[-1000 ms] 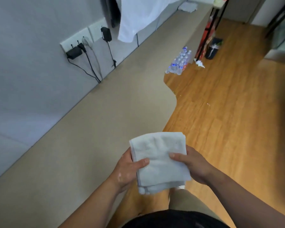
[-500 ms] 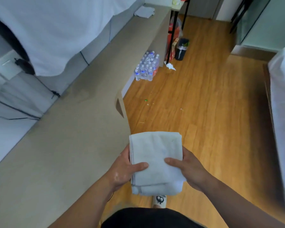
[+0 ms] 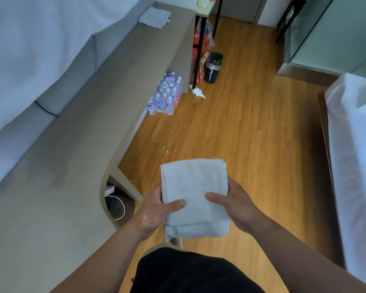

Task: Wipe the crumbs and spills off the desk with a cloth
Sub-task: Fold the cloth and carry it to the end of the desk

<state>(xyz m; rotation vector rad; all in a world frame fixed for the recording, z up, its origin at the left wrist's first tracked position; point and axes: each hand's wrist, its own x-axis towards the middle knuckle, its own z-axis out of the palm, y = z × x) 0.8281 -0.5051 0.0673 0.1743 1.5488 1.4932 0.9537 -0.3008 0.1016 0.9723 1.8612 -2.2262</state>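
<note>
Right of the desk [image 3: 76, 144], over the floor, my left hand [image 3: 154, 210] and right hand [image 3: 239, 206] pinch the folded cloth [image 3: 193, 187]; I'd keep it folded flat, then press it onto the desk.

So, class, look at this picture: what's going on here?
A person beside a long beige desk holds a folded white cloth over the wooden floor, left grip and right grip on its sides with thumbs on top. The cloth is not touching the desk, so no wiping is under way at this moment.
</note>
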